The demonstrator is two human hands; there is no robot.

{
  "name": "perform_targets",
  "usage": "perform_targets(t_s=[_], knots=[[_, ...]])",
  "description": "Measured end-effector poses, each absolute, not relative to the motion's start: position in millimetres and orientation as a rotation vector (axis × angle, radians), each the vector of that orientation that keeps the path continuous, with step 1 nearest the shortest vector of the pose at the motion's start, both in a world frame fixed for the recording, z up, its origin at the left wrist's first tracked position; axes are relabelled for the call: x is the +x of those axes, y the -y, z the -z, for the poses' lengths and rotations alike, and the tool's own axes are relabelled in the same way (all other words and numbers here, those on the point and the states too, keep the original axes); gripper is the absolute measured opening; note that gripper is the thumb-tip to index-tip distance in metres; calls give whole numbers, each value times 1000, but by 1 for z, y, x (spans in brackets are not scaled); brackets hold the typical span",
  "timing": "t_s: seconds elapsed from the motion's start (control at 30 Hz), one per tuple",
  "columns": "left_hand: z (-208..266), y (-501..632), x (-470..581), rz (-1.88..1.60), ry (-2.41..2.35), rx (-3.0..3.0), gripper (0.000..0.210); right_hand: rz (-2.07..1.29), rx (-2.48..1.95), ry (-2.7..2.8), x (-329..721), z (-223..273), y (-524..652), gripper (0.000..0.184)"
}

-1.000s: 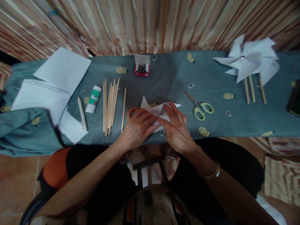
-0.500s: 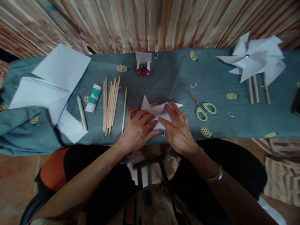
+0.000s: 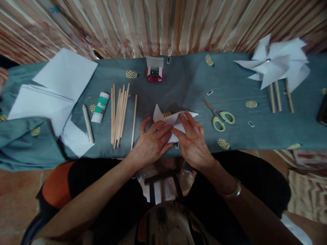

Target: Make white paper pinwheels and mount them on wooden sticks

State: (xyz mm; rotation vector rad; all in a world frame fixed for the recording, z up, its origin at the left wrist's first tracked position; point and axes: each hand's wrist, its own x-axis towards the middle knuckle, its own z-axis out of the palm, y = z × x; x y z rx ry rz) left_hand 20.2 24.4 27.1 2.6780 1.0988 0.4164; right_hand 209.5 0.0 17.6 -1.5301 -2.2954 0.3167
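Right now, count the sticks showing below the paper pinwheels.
3: the left stick, the middle stick beside it, the right stick farther over, all right of the scissors. Paper blades may hide others.

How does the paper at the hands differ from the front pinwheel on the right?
The paper is touched by the left hand and right hand; the front pinwheel is untouched.

The front pinwheel shows a shiny center fastener; none is visible on the paper, though fingers cover part.

The front pinwheel's blades spread around its center; the paper shows pointed corners.

Both are white.
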Motion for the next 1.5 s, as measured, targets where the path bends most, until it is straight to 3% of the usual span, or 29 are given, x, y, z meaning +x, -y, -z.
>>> perform_targets(t_s=[1.5], knots=[[-13, -35, 12, -550, -1146, 2661, 28, -281, -1519, 2297, 209, -14, 1, 36]])
